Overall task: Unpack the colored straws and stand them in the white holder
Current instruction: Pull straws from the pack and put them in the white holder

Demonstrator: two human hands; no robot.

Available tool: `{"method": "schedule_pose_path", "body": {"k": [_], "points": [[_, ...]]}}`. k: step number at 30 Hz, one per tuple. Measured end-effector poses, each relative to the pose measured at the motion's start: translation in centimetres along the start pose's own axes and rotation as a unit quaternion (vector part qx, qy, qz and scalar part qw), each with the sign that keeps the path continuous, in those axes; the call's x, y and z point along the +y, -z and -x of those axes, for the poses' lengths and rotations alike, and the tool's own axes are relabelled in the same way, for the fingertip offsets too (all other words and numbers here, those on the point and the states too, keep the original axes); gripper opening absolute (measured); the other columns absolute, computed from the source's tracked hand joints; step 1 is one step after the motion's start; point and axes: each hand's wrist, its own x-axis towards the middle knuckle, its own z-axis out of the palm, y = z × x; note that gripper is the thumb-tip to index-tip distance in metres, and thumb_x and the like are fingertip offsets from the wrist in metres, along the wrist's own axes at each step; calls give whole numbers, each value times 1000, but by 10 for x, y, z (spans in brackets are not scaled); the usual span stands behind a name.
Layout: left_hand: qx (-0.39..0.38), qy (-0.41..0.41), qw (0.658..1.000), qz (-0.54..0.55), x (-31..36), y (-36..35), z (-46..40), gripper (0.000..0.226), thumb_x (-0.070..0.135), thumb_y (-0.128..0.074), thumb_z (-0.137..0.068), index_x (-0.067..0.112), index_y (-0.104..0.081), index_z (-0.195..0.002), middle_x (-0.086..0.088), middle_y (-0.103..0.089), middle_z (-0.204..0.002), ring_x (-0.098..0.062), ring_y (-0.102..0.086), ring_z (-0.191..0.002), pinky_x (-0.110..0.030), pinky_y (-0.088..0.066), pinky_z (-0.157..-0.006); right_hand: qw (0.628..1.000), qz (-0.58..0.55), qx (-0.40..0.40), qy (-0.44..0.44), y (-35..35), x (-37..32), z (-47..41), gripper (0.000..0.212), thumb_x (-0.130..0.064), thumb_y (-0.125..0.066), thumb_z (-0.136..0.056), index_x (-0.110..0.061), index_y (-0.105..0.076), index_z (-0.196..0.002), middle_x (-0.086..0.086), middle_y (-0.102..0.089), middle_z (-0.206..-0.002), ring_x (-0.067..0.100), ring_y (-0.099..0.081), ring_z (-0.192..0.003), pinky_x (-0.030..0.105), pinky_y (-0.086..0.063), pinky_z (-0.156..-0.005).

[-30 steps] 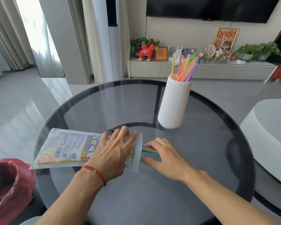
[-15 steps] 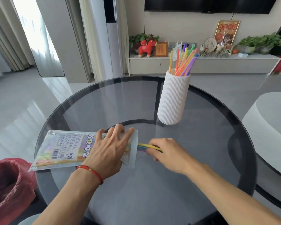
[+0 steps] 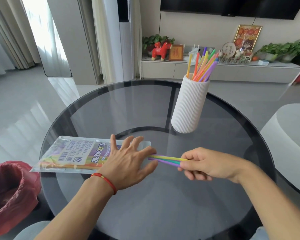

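Observation:
A clear plastic straw packet point(image 3: 76, 154) lies flat on the round glass table point(image 3: 163, 196), its open mouth facing right. My left hand point(image 3: 128, 161) presses flat on the packet's right end, fingers spread. My right hand point(image 3: 203, 164) pinches a few straws point(image 3: 166, 159), yellow, green and purple, which stick halfway out of the packet's mouth. Farther back and to the right stands the ribbed white holder point(image 3: 189, 108), upright, with several colored straws point(image 3: 204, 66) leaning in it.
A red plastic bag point(image 3: 9, 191) hangs open at the table's left edge. A pale rounded seat point(image 3: 291, 135) sits to the right of the table. A low cabinet point(image 3: 215, 70) with plants and ornaments runs along the far wall.
My right hand has closed on a few straws and drawn them to the right, partly out of the packet. My left hand has stayed pressed on the packet.

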Motion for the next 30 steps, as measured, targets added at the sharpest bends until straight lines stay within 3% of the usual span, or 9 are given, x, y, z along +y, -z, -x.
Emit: {"method": "schedule_pose_path", "body": {"k": [5, 8, 10, 12, 13, 17, 23, 26, 30], "points": [[-8, -4, 999, -48, -7, -7, -2, 26, 47, -33, -100, 30, -46, -114, -1, -36, -146, -21, -31, -137, -73, -14, -112, 987, -113, -110, 19, 20, 9, 26, 27, -36, -58, -108, -10, -67, -108, 16, -74, -100, 24, -63, -81, 37, -52, -80], [-11, 3, 999, -38, -5, -7, -4, 32, 47, -26, -103, 24, -45, -112, -3, -40, -141, -24, -39, -131, -72, -16, -112, 943, -257, -189, 92, 31, 19, 26, 82, -66, -55, -99, 5, -59, -139, 31, -69, -121, 35, -69, -96, 45, -54, -89], [-8, 21, 999, -30, -4, -7, -6, 33, 47, -22, -103, 23, -44, -110, 0, -44, -134, -23, -43, -123, -69, -18, -113, 861, -410, -258, 155, 35, 26, 21, 123, -84, -53, -86, 16, -34, -155, 40, -58, -140, 45, -67, -113, 52, -52, -96], [-7, 39, 999, -16, -4, -7, -6, 33, 46, -20, -102, 23, -43, -108, 4, -46, -123, -22, -46, -114, -67, -20, -113, 812, -475, -275, 200, 35, 28, 18, 137, -87, -64, -75, 14, -25, -160, 41, -51, -148, 49, -64, -121, 55, -53, -95], [-7, 47, 999, -12, -4, -7, -6, 32, 46, -20, -102, 23, -43, -107, 4, -46, -119, -22, -47, -111, -67, -21, -113, 830, -454, -254, 202, 32, 27, 16, 138, -83, -72, -70, 9, -26, -161, 38, -52, -148, 47, -66, -119, 54, -57, -93], [-14, 58, 998, -23, 0, -9, -8, 32, 46, -20, -102, 23, -42, -106, 2, -47, -116, -24, -47, -108, -66, -22, -112, 929, -326, -100, 146, -11, 13, -6, 104, -55, -90, -74, -11, -46, -157, 23, -66, -125, 32, -71, -94, 39, -61, -74], [-4, 14, 1000, -4, 10, -16, -7, 31, 45, -28, -102, 24, -43, -118, 3, -46, -126, -21, -45, -121, -63, -19, -115, 914, -223, 292, 173, -84, -23, -58, 34, -36, -69, -101, -2, -72, -94, -6, -61, -56, 12, -51, -51, 24, -41, -42], [2, 13, 999, 32, 1, -18, -4, 32, 45, -39, -97, 28, -41, -124, 6, -44, -128, -19, -42, -124, -59, -19, -115, 901, -149, 371, 169, -59, -29, -47, 31, -24, -63, -106, -2, -69, -85, -11, -60, -50, 6, -49, -43, 20, -39, -42], [-14, 20, 1000, 10, -3, -24, -8, 47, 48, -39, -96, 28, -33, -138, 3, -39, -140, -21, -37, -131, -54, -22, -111, 918, -17, 351, 185, 3, -48, -2, 29, -27, -63, -106, -11, -72, -83, 9, -61, -54, 17, -51, -39, 30, -45, -42]]}}
